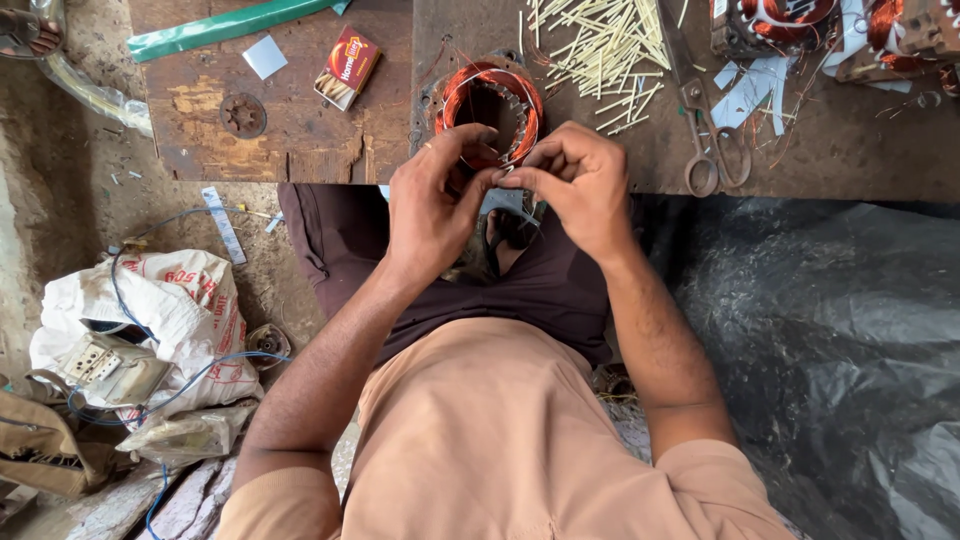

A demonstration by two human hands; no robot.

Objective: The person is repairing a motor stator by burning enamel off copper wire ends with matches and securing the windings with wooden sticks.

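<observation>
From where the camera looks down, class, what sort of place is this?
Probably a motor-rewinding repair workshop: a round stator wound with copper wire, a pile of pale thin sticks and worn metal scissors lie on the rough wooden bench.

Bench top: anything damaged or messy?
Yes. The wooden bench has a chipped, splintered front edge left of the copper-wound stator. Pale sticks lie scattered loose beside the scissors.

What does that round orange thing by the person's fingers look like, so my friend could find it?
Start at the wooden workbench across the top, then go to its front edge, right above the left hand and right hand. There lies the motor ring: a metal ring wrapped in shiny copper-orange wire, with a dark hole in the middle. The pale sticks and scissors beside it are straight and thin.
</observation>
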